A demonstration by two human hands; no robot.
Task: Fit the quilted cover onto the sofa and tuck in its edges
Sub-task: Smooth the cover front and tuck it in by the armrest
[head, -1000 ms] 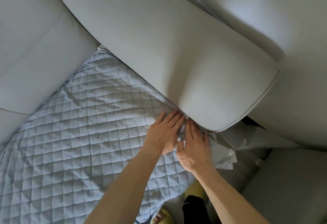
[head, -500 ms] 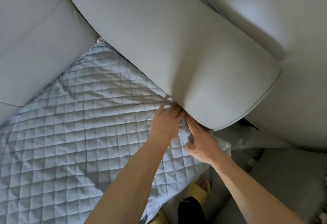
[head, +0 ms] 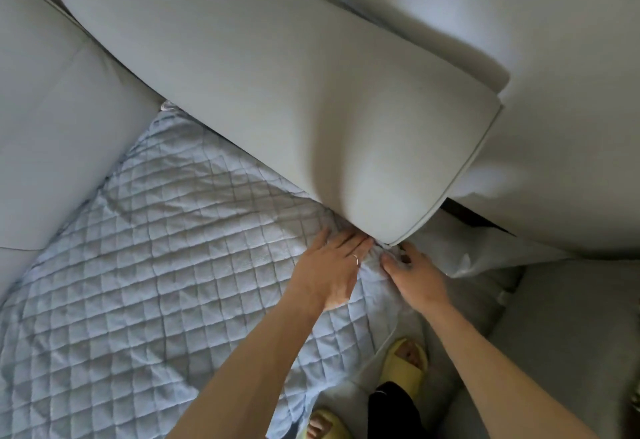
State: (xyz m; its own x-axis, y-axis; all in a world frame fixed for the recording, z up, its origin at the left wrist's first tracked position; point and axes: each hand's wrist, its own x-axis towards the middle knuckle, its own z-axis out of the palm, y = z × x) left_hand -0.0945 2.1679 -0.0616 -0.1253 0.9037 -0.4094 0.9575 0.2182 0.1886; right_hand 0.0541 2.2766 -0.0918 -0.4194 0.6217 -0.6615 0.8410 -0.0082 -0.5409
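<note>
A pale blue quilted cover (head: 149, 265) lies spread over the sofa seat. A large light grey back cushion (head: 277, 92) rests along the cover's far edge. My left hand (head: 332, 272) lies flat on the cover with straight fingers, its fingertips pushed against the crease under the cushion's lower corner. Just to the right, my right hand (head: 412, 275) has its fingers curled into bunched cover fabric at that same corner. The cover's edge under the cushion is hidden.
A grey sofa arm or side cushion (head: 52, 126) stands at the left. More grey upholstery (head: 571, 92) fills the right, with a dark gap (head: 474, 220) below it. Thin white fabric (head: 478, 258) hangs at the seat's right corner. My feet in yellow slippers (head: 405, 366) stand by the seat front.
Both hands stay at the cushion's lower corner. The right hand's fingers went from straight and flat to curled into the bunched fabric. The left hand stays flat at the crease.
</note>
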